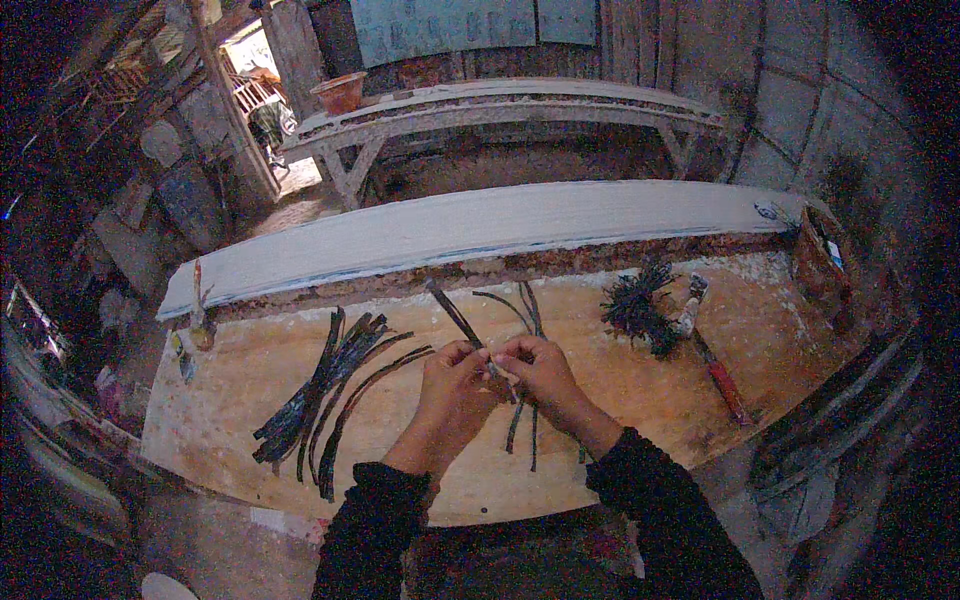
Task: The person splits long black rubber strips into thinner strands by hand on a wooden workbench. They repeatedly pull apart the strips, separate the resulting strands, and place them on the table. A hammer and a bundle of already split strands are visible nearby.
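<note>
My left hand [455, 382] and right hand [545, 376] pinch 1 dark strip [457, 315] by the fingertips over the middle of a white-flecked wooden board [230, 375]. More strips [340, 365] lie at my left. A long whitish plank [480, 226] runs along the far edge; beyond, 1 reddish pot [340, 93] sits on a pale bench [520, 112], near a bright doorway [298, 178].

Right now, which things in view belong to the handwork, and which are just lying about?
Seemingly in use:
dark strip, pinched between left hand and right hand
bundle of dark strips
dark tufted clump, probably

Apparently lying about:
red-handled tool
orange-brown tub on the back bench
</note>
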`<state>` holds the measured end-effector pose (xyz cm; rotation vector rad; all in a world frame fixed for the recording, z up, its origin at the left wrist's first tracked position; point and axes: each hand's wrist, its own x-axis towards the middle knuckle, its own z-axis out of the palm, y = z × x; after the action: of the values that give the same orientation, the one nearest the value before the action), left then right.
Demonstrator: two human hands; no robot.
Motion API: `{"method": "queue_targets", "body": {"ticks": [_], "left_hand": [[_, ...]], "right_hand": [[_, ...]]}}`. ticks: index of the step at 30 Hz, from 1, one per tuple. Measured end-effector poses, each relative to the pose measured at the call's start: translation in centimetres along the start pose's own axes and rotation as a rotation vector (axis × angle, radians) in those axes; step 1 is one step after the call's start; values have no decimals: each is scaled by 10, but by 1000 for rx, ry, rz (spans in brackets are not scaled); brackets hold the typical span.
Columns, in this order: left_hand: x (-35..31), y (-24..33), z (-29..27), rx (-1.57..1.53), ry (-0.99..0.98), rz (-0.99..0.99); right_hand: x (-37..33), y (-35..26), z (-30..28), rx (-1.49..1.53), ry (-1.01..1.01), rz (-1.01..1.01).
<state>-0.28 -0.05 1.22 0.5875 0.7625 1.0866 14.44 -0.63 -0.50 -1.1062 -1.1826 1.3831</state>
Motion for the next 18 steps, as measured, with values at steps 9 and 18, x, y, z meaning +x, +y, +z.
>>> {"method": "queue_targets", "body": {"ticks": [9, 18], "left_hand": [[12, -7, -18, -89, -23, 6], [10, -8, -19, -14, -64, 15]], "right_hand": [[-7, -1, 0, -576, -15, -529], [-9, -7, 0, -683, -13, -605]]}}
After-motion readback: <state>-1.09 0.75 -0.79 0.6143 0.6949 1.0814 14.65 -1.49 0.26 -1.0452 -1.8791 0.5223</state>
